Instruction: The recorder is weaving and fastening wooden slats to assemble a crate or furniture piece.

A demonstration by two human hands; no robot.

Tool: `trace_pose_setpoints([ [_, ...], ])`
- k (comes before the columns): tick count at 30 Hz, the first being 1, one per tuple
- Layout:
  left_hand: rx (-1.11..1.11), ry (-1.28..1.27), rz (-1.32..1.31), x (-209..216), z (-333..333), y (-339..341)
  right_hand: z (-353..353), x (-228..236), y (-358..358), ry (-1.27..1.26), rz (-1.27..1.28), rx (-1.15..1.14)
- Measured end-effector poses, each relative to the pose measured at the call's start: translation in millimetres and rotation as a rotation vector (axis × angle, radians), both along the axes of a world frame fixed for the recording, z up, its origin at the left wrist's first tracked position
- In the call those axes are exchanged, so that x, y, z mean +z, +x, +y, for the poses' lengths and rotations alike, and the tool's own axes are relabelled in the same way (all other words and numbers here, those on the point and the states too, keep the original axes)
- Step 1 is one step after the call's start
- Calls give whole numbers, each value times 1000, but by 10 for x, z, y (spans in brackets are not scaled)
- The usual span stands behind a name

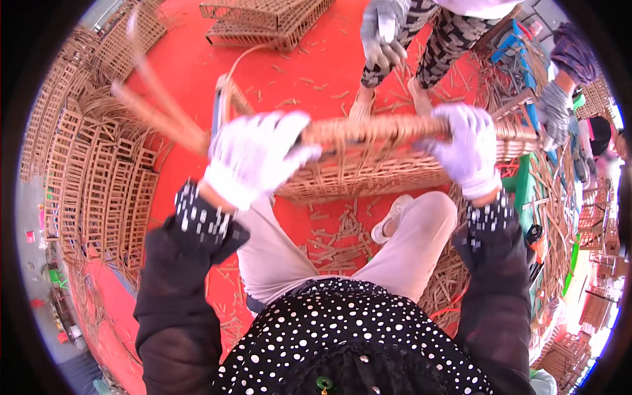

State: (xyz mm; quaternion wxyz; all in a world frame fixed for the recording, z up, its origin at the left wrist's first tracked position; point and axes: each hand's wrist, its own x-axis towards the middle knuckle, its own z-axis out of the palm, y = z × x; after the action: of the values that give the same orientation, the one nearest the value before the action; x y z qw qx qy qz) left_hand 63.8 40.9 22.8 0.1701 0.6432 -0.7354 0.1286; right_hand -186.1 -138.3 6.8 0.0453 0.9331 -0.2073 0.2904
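A brown woven wicker basket (368,179) is tilted in front of me, with its thick wrapped rim running between my hands. My left hand (253,155), in a white knit glove, is closed over the rim's left end. Loose brown strands (164,122) stick out beyond it to the upper left, blurred. My right hand (469,146), also white-gloved, is wrapped around the rim toward its right end. The fingertips of both hands are partly hidden or blurred. A metal-edged frame corner (220,99) shows just beyond my left hand.
Stacked wicker panels (99,191) line the left, with more panels (270,20) at the far side. Cut strips (339,240) litter the red floor (316,72). A person's grey-gloved hand (382,39) is opposite; another grey-gloved hand (555,115) is near the basket's right end.
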Motion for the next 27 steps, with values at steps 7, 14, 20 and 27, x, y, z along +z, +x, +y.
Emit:
trace_pose_setpoints([
  [7, -63, 492, 295, 115, 1009, -588, 979, 126, -641, 339, 294, 132],
  [14, -312, 772, 531, 2, 1131, -630, 1101, 198, -656, 887, 488, 270],
  [20, -320, 765, 567, -30, 1129, -638, 1077, 261, -511, 1003, 585, 211],
  [27, -165, 778, 678, 66, 1071, -626, 1105, 213, -480, 846, 543, 352],
])
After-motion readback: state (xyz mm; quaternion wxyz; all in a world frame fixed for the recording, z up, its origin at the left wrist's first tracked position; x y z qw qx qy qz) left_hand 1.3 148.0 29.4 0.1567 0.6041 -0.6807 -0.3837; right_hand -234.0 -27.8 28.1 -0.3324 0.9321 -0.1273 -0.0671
